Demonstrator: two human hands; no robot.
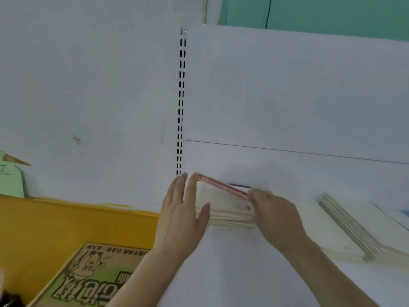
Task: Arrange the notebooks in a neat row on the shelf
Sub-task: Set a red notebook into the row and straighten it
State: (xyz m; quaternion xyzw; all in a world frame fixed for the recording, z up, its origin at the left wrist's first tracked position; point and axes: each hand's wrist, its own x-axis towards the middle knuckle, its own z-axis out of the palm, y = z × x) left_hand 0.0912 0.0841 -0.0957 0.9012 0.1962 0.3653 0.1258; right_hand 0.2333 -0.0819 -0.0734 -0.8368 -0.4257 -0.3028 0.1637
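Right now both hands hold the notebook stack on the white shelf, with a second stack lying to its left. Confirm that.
Not quite. The head view shows the second stack lying to the right, not the left. The left hand and right hand do hold the notebook stack on the white shelf.

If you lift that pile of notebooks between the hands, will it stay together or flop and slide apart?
The pile of notebooks looks like many thin, loose books, so it would probably sag and fan out if lifted by one edge. With the left hand and right hand pressing both ends, it likely holds. The covers look smooth, so single books may slip.
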